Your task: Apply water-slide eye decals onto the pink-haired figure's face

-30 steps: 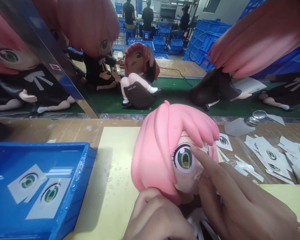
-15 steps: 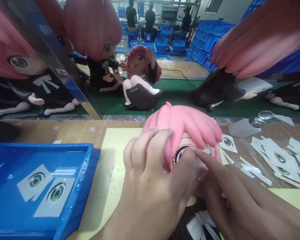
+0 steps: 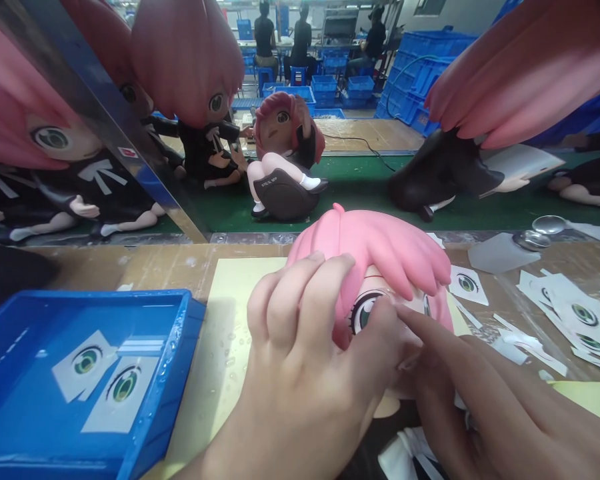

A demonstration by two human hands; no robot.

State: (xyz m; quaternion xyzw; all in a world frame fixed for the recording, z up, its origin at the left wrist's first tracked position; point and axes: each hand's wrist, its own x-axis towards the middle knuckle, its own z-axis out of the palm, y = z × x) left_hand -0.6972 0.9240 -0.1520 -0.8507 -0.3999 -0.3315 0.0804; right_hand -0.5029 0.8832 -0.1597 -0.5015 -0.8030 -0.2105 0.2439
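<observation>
A doll with pink hair lies on a yellow mat in front of me. My left hand wraps round the side of its head, fingers over the hair and thumb by the green eye sticker. My right hand comes from the right, its forefinger tip pressed at the edge of that eye. The doll's black body is mostly hidden beneath my hands.
A blue tray at the left holds water and two floating eye decals. Loose decal papers and a small white bottle lie at the right. Finished dolls sit on the green belt behind. People sit far back.
My left hand rose from below the doll's chin and closed over the side of its head, covering most of the eye. The right forefinger stays at the eye's edge.
</observation>
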